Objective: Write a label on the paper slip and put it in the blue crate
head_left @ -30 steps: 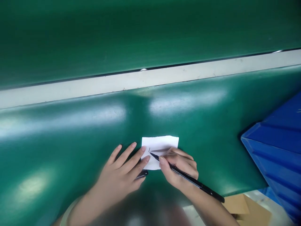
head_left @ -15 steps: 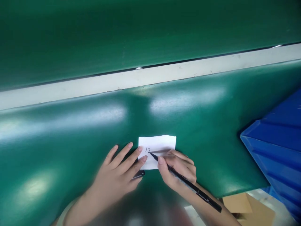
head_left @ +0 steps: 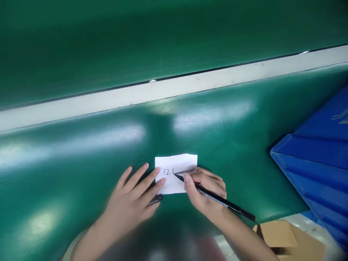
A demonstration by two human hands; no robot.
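Note:
A small white slip of paper [head_left: 178, 163] lies on the green tabletop, marked "12" and the curved start of a third stroke. My right hand [head_left: 208, 190] is closed round a black marker pen [head_left: 231, 206], its tip touching the paper at the end of that stroke. My left hand [head_left: 136, 194] lies flat with fingers spread, its index finger and another fingertip resting on the paper's left edge. Partly under that hand is a black object that looks like a pen cap [head_left: 156, 199]; the rest of it is hidden.
A pale strip [head_left: 163, 92] crosses the green table [head_left: 231, 137], with another green surface beyond it. On the right stands a blue ribbed plastic bin [head_left: 318, 156]. Below the table's edge, an open cardboard box [head_left: 282, 235] sits at the lower right.
A curved stroke has appeared right of the "12", and the pen tip has moved rightward across the paper. The whole view has shifted slightly. My left hand stays on the paper.

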